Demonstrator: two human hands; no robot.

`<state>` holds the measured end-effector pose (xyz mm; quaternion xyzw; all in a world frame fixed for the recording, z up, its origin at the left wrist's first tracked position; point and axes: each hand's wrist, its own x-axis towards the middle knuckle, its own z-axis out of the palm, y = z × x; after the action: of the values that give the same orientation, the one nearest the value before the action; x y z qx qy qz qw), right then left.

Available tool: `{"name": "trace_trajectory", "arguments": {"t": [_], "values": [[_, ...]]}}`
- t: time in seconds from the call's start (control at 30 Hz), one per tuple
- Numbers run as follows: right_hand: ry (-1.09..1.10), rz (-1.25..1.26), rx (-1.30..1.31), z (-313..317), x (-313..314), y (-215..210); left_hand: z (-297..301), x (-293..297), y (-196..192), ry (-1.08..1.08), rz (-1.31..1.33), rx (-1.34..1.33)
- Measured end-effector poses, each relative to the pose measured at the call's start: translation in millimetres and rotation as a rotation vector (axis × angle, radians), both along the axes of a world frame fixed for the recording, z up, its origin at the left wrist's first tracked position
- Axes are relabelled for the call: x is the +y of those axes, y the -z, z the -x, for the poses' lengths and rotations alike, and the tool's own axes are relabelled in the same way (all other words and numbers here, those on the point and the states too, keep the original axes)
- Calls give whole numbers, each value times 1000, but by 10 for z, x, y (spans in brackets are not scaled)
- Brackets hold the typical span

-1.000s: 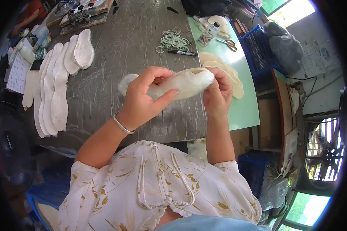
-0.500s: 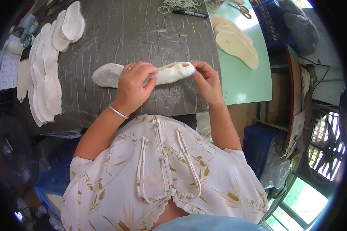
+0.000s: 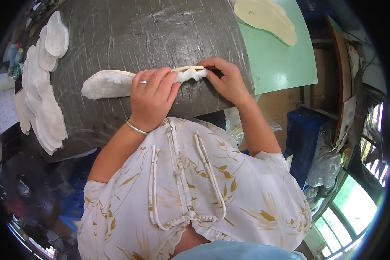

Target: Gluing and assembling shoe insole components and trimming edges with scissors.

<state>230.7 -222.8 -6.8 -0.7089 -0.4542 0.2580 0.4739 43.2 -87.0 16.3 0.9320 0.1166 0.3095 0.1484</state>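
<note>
A white fleecy insole point(image 3: 106, 84) lies lengthwise across the dark table in front of me, with a cream-coloured layer showing along its far edge. My left hand point(image 3: 154, 95), a ring on one finger, is closed over its middle and holds it down. At its right end, the fingers of my right hand point(image 3: 225, 80) pinch the rim, where the fleece is bunched up and partly separate from the cream layer. The fingertips of both hands are partly hidden by the insole and the other fingers.
Several white fleecy insoles point(image 3: 41, 99) are piled at the left of the dark table point(image 3: 160, 34). Cream insole pieces point(image 3: 271, 21) lie on a green surface point(image 3: 273, 65) at the right. A fan point(image 3: 26, 186) stands at lower left; a blue crate point(image 3: 305, 138) is at lower right.
The whole view has shifted, so the rubber bands, pen and scissors have left it. The fleece at the insole's right end is more bunched, and my hands are closer together.
</note>
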Motion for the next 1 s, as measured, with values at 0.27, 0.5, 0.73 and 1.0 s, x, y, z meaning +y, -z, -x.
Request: {"name": "trace_trajectory", "arguments": {"t": [0.27, 0.5, 0.73, 1.0], "values": [[-10, 14, -61, 21, 2, 10, -113, -80, -22, -34, 43, 53], [17, -52, -62, 22, 0, 69, -144, -136, -74, -18, 53, 141], [53, -44, -62, 37, -4, 41, -101, -105, -48, -28, 118, 117], [-13, -100, -72, 2, -25, 48, -179, -89, -86, -106, 136, 153]]}}
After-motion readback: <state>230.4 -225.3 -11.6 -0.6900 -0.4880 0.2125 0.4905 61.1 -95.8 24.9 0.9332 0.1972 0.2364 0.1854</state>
